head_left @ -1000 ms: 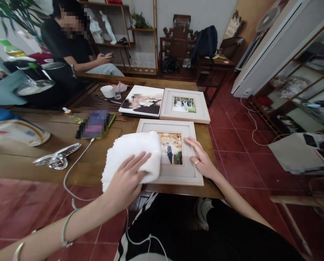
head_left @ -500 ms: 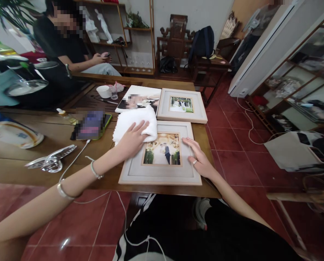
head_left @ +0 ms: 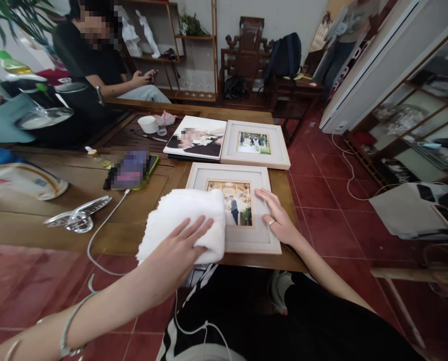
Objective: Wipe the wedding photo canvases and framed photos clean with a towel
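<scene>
My left hand (head_left: 184,245) lies on a folded white towel (head_left: 189,210), fingers stretched and slightly spread. The towel covers the left part of a pale wooden picture frame (head_left: 254,244) at the near edge of the table. Inside it, a photo of a couple (head_left: 239,203) is partly hidden by the towel. My right hand (head_left: 280,220), with a ring on one finger, rests on the frame's right border, its fingers extended. Behind are a second framed photo (head_left: 284,159) and a large photo panel (head_left: 197,138), side by side.
On the wooden table (head_left: 167,175) to the left are a phone (head_left: 129,169) with a white cable, a shiny metal clamp (head_left: 79,214), a small dropper bottle (head_left: 91,151) and a white cup (head_left: 147,124). Across the table, a seated person (head_left: 88,60) holds a phone.
My left hand and the towel have moved down toward me, from the frame's upper left to its lower left. My right hand stays on the right border.
</scene>
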Demonstrator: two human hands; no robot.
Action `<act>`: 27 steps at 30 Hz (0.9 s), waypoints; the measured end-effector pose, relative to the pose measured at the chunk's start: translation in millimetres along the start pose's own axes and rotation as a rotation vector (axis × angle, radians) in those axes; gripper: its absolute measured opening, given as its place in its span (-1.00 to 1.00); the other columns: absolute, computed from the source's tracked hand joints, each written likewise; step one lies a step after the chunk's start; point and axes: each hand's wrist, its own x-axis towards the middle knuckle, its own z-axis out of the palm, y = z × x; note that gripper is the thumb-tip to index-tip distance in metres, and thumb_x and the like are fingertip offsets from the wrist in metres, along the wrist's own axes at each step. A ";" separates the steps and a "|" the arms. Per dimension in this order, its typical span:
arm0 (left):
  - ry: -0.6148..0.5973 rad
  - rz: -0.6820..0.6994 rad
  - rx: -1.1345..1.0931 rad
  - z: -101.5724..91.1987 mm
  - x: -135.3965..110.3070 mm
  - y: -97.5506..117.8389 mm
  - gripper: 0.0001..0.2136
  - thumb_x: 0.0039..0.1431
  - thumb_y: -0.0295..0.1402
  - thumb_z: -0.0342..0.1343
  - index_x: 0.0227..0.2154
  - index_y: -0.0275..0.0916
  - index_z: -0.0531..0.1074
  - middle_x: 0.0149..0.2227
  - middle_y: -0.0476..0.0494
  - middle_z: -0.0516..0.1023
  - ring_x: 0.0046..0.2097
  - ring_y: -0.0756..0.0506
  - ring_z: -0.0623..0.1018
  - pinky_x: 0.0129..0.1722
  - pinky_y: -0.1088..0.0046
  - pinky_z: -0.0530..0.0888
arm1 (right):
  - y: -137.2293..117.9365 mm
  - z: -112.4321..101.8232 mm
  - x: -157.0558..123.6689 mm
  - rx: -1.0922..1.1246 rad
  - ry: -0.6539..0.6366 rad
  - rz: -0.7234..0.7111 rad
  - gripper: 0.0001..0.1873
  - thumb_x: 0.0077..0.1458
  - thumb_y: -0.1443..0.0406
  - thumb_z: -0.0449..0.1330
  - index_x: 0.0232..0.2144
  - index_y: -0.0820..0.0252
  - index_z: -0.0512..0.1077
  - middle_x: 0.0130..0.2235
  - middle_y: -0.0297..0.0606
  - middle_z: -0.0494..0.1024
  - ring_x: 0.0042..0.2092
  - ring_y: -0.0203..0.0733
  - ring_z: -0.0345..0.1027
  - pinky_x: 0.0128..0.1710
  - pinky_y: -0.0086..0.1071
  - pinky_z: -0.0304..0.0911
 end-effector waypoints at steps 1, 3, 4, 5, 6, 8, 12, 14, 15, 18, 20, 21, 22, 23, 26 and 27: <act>0.014 -0.004 -0.011 0.5 1.4 0.4 -0.70 0.03 -0.54 0.20 -0.14 -0.20 0.56 0.38 -0.28 0.08 0.37 -0.34 0.13 0.31 0.01 0.19 | 0.0 -0.1 0.0 -0.001 0.000 -0.002 -0.26 0.06 0.48 -0.03 0.31 0.04 0.10 0.34 -0.15 0.16 0.41 -0.01 -0.13 0.39 0.14 -0.17; 0.049 -0.015 -0.025 1.2 7.3 -1.5 -0.70 0.07 -0.54 0.17 -0.12 -0.21 0.55 0.38 -0.29 0.08 0.38 -0.33 0.11 0.32 0.01 0.18 | 0.1 -0.1 0.0 -0.002 0.001 -0.008 -0.25 0.06 0.48 -0.03 0.31 0.04 0.10 0.34 -0.15 0.16 0.41 0.01 -0.12 0.38 0.15 -0.16; 0.063 -0.020 -0.029 1.4 11.4 -3.8 -0.70 0.08 -0.54 0.16 -0.11 -0.21 0.55 0.38 -0.30 0.07 0.38 -0.33 0.11 0.33 0.00 0.17 | 0.3 -0.1 -0.1 -0.002 0.001 -0.010 -0.25 0.06 0.48 -0.03 0.31 0.04 0.10 0.33 -0.15 0.17 0.40 0.01 -0.12 0.38 0.15 -0.16; 0.074 -0.025 -0.031 1.5 16.3 -7.2 -0.70 0.10 -0.53 0.15 -0.10 -0.22 0.55 0.38 -0.31 0.07 0.38 -0.33 0.10 0.33 -0.01 0.16 | 0.6 -0.1 -0.2 -0.004 0.003 -0.011 -0.25 0.06 0.48 -0.03 0.31 0.04 0.10 0.33 -0.14 0.17 0.40 0.01 -0.12 0.38 0.15 -0.16; 0.083 -0.032 -0.031 1.3 21.8 -11.8 -0.71 0.11 -0.52 0.15 -0.09 -0.23 0.55 0.38 -0.33 0.08 0.39 -0.33 0.09 0.33 -0.02 0.15 | 0.8 -0.1 -0.4 -0.006 0.004 -0.013 -0.25 0.05 0.48 -0.03 0.31 0.04 0.10 0.33 -0.14 0.17 0.40 0.02 -0.11 0.38 0.15 -0.16; 0.094 -0.050 -0.019 0.2 34.7 -24.1 -0.70 0.15 -0.50 0.12 -0.05 -0.26 0.53 0.38 -0.36 0.07 0.39 -0.34 0.08 0.33 -0.03 0.13 | 1.2 0.0 -0.7 -0.012 0.000 -0.016 -0.25 0.06 0.47 -0.03 0.31 0.04 0.10 0.34 -0.14 0.16 0.40 0.02 -0.12 0.38 0.16 -0.16; 0.157 -0.127 0.057 -4.1 65.7 -55.0 -0.67 0.20 -0.52 0.01 0.00 -0.32 0.50 0.37 -0.38 0.09 0.39 -0.32 0.07 0.33 -0.01 0.13 | 1.3 0.4 -1.1 -0.018 -0.011 -0.018 -0.27 0.10 0.45 -0.03 0.32 0.03 0.08 0.34 -0.15 0.16 0.40 0.01 -0.11 0.37 0.15 -0.13; 0.182 -0.163 0.096 -5.5 79.4 -67.1 -0.66 0.22 -0.51 -0.01 0.02 -0.33 0.49 0.37 -0.39 0.09 0.39 -0.33 0.07 0.33 -0.01 0.12 | 1.6 0.7 -1.2 -0.020 -0.011 -0.025 -0.29 0.11 0.43 -0.03 0.32 0.04 0.08 0.33 -0.14 0.17 0.40 0.01 -0.11 0.37 0.14 -0.12; 0.188 -0.174 0.111 -5.6 84.6 -71.0 -0.67 0.23 -0.51 -0.01 0.02 -0.34 0.49 0.37 -0.39 0.08 0.39 -0.34 0.06 0.33 -0.02 0.12 | 1.9 0.8 -1.1 -0.020 -0.012 -0.030 -0.30 0.12 0.43 -0.03 0.31 0.04 0.08 0.33 -0.13 0.18 0.40 0.01 -0.10 0.37 0.14 -0.12; 0.208 -0.186 0.133 -3.6 91.2 -74.1 -0.66 0.20 -0.53 0.01 0.01 -0.35 0.50 0.37 -0.41 0.09 0.39 -0.35 0.08 0.33 -0.03 0.11 | 3.8 -0.2 0.0 -0.016 -0.015 -0.037 -0.31 0.13 0.42 -0.02 0.31 0.06 0.09 0.33 -0.11 0.17 0.40 0.01 -0.11 0.37 0.14 -0.13; 0.220 -0.181 0.133 -1.3 88.5 -70.5 -0.65 0.16 -0.57 0.01 -0.02 -0.34 0.52 0.36 -0.40 0.13 0.38 -0.35 0.11 0.33 -0.04 0.12 | 5.5 -1.9 1.3 -0.011 -0.021 -0.033 -0.31 0.12 0.43 -0.02 0.31 0.07 0.09 0.33 -0.09 0.16 0.40 0.01 -0.11 0.37 0.14 -0.13; 0.220 -0.175 0.131 -0.4 85.7 -67.7 -0.64 0.14 -0.58 0.01 -0.03 -0.34 0.53 0.35 -0.41 0.15 0.38 -0.35 0.13 0.33 -0.04 0.13 | 6.4 -2.8 2.1 -0.009 -0.025 -0.031 -0.31 0.12 0.43 -0.02 0.31 0.07 0.10 0.33 -0.09 0.16 0.40 0.02 -0.11 0.37 0.14 -0.12; 0.213 -0.168 0.128 0.2 82.3 -64.4 -0.64 0.13 -0.59 0.01 -0.04 -0.34 0.53 0.35 -0.41 0.16 0.37 -0.36 0.14 0.32 -0.05 0.14 | 7.2 -3.7 2.7 -0.009 -0.029 -0.030 -0.31 0.11 0.43 -0.02 0.30 0.07 0.10 0.33 -0.08 0.17 0.40 0.02 -0.10 0.37 0.14 -0.12; 0.199 -0.161 0.123 0.5 78.4 -60.6 -0.65 0.12 -0.59 0.02 -0.06 -0.34 0.54 0.34 -0.42 0.17 0.37 -0.37 0.15 0.32 -0.06 0.15 | 7.9 -4.5 3.2 -0.009 -0.032 -0.029 -0.31 0.11 0.42 -0.01 0.30 0.07 0.11 0.32 -0.08 0.17 0.40 0.03 -0.09 0.36 0.15 -0.11; 0.132 -0.143 0.096 -0.4 64.6 -45.3 -0.69 0.10 -0.56 0.08 -0.09 -0.35 0.56 0.34 -0.44 0.15 0.36 -0.39 0.15 0.32 -0.07 0.15 | 9.0 -5.4 3.8 -0.011 -0.032 -0.022 -0.30 0.09 0.43 -0.01 0.30 0.05 0.12 0.32 -0.10 0.18 0.40 0.04 -0.09 0.36 0.15 -0.11; 0.105 -0.137 0.081 -1.2 58.9 -38.4 -0.70 0.10 -0.54 0.11 -0.10 -0.34 0.56 0.35 -0.44 0.15 0.36 -0.40 0.14 0.32 -0.08 0.14 | 8.9 -5.2 3.6 -0.013 -0.032 -0.018 -0.29 0.09 0.43 -0.01 0.30 0.05 0.12 0.32 -0.11 0.18 0.40 0.04 -0.09 0.36 0.15 -0.11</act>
